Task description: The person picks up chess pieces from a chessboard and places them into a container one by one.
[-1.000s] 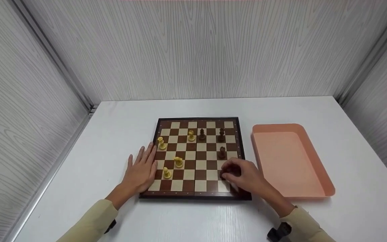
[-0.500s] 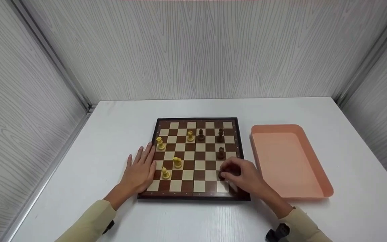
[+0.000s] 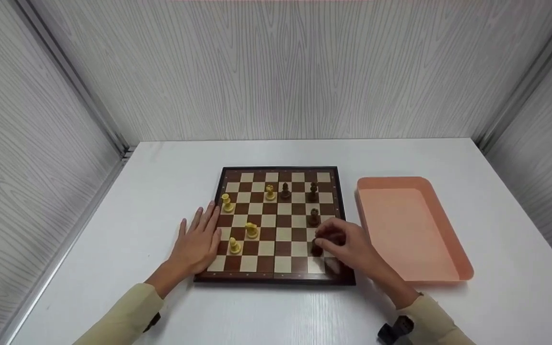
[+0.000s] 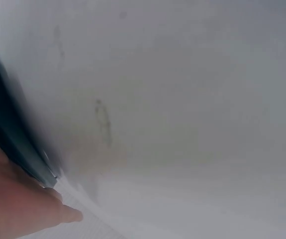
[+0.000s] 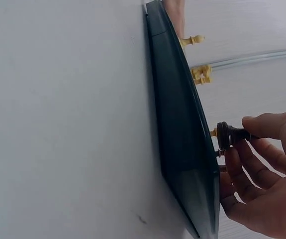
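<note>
Between thumb and fingertips, my right hand [image 3: 350, 244] pinches a dark chess piece [image 3: 316, 249] over the near right part of the chessboard [image 3: 283, 263]. Its top is hidden by the fingers; the right wrist view shows its round base [image 5: 224, 135] just off the board's surface. My left hand [image 3: 197, 244] lies flat with straight fingers along the board's left edge. Close to it stand a yellow pawn [image 3: 235, 247], a yellow knight [image 3: 252, 231] and another yellow piece [image 3: 227, 204]. A dark piece [image 3: 314, 218] stands just beyond my right hand.
Farther back on the board are a yellow piece [image 3: 270, 193] and two dark ones, one mid-board [image 3: 285, 191], one [image 3: 313, 192] toward the right. A shallow pink tray [image 3: 451, 235] sits right of the board on the white table [image 3: 257, 311]. Grey wood-grain panels [image 3: 276, 72] enclose the table.
My right hand has risen slightly and shifted a little away from me with the dark chess piece. The left hand stays on the board's edge; the whole view has shifted a little.
</note>
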A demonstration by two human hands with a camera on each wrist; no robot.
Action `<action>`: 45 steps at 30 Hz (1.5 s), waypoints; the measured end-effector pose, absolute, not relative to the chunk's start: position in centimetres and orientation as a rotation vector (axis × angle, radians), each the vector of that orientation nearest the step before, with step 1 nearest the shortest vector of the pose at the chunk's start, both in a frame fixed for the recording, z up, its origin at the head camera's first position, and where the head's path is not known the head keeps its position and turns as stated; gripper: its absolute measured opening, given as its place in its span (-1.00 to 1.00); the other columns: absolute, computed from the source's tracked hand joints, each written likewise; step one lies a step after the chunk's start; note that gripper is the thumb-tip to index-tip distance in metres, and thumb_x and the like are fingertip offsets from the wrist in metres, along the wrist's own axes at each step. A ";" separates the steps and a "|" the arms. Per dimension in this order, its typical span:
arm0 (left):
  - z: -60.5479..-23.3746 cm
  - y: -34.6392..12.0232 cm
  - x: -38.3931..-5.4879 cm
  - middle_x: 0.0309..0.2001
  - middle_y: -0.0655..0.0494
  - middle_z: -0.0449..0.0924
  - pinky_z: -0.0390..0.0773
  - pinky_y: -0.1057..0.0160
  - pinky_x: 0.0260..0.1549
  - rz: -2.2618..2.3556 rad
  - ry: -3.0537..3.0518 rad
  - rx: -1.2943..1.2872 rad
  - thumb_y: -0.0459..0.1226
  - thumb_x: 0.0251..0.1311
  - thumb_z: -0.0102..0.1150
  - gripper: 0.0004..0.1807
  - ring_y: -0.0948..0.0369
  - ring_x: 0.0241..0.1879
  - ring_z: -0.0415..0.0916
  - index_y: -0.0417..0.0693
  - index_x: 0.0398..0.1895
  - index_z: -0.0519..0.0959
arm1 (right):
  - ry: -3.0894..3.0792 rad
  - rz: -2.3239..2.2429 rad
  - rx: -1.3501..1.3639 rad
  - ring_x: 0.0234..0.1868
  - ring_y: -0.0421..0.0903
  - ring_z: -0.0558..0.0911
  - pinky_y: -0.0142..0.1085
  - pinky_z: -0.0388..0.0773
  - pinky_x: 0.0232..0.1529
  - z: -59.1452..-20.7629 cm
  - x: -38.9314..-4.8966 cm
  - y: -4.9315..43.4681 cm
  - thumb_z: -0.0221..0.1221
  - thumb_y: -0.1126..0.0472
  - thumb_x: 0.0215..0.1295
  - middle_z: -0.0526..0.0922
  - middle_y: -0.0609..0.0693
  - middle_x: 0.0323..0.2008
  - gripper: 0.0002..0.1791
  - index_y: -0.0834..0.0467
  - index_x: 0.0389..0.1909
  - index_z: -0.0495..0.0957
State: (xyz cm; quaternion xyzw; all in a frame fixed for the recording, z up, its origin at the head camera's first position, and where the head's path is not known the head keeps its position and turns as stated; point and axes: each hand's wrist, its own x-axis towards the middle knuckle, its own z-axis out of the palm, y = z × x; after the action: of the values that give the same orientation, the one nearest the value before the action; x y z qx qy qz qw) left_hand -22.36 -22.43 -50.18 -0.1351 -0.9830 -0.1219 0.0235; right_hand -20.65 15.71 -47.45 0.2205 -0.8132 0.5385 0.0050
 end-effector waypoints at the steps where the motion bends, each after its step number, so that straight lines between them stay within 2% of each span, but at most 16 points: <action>1: -50.1 -22.4 -22.4 0.66 -0.08 -0.20 -0.17 -0.41 0.42 -0.377 -3.044 -0.421 -0.08 0.66 -0.40 -0.35 -0.16 0.61 -0.21 -0.18 0.66 -0.08 | -2.548 1.685 0.692 -0.18 0.01 0.73 -0.23 0.67 -0.11 -47.4 -20.7 15.8 0.37 0.29 0.33 0.73 0.03 -0.17 -0.86 0.18 -0.14 0.66; 11: -49.9 -22.1 -22.5 0.66 -0.08 -0.18 -0.14 -0.40 0.43 -0.382 -3.034 -0.425 -0.08 0.65 -0.37 -0.34 -0.17 0.61 -0.19 -0.19 0.66 -0.06 | -2.552 1.661 0.650 -0.21 -0.03 0.70 -0.25 0.65 -0.17 -46.2 -20.8 16.9 0.38 0.23 0.34 0.72 -0.01 -0.22 -0.84 0.16 -0.13 0.67; 22: -49.9 -21.9 -22.7 0.66 -0.07 -0.16 -0.14 -0.38 0.44 -0.375 -3.012 -0.440 -0.09 0.65 -0.36 -0.35 -0.16 0.61 -0.19 -0.18 0.66 -0.06 | -2.471 1.608 0.524 -0.17 -0.09 0.70 -0.29 0.64 -0.09 -44.3 -21.5 19.5 0.38 0.28 0.33 0.74 -0.03 -0.21 -0.85 0.18 -0.12 0.70; 38: -50.3 -22.0 -22.5 0.66 -0.09 -0.16 -0.15 -0.39 0.43 -0.383 -3.018 -0.429 -0.08 0.65 -0.36 -0.33 -0.16 0.61 -0.19 -0.20 0.66 -0.07 | -2.420 1.544 0.398 -0.07 -0.15 0.70 -0.39 0.61 -0.06 -42.1 -22.5 23.7 0.31 0.30 0.39 0.75 0.10 -0.13 -0.77 0.33 -0.01 0.66; 45: -50.4 -22.5 -22.3 0.66 -0.08 -0.16 -0.17 -0.39 0.43 -0.414 -3.005 -0.414 -0.08 0.65 -0.37 -0.34 -0.16 0.61 -0.20 -0.18 0.66 -0.07 | -2.371 1.548 0.434 -0.11 -0.05 0.74 -0.43 0.62 -0.09 -41.8 -22.8 25.0 0.31 0.32 0.39 0.75 0.16 -0.13 -0.79 0.32 -0.03 0.66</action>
State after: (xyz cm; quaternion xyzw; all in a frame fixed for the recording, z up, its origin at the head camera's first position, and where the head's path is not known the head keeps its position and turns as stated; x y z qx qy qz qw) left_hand -22.28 -22.48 -50.40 -0.1352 -0.9807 -0.1352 0.0399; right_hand -22.80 24.95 -41.81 0.1500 -0.8197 0.5352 0.1382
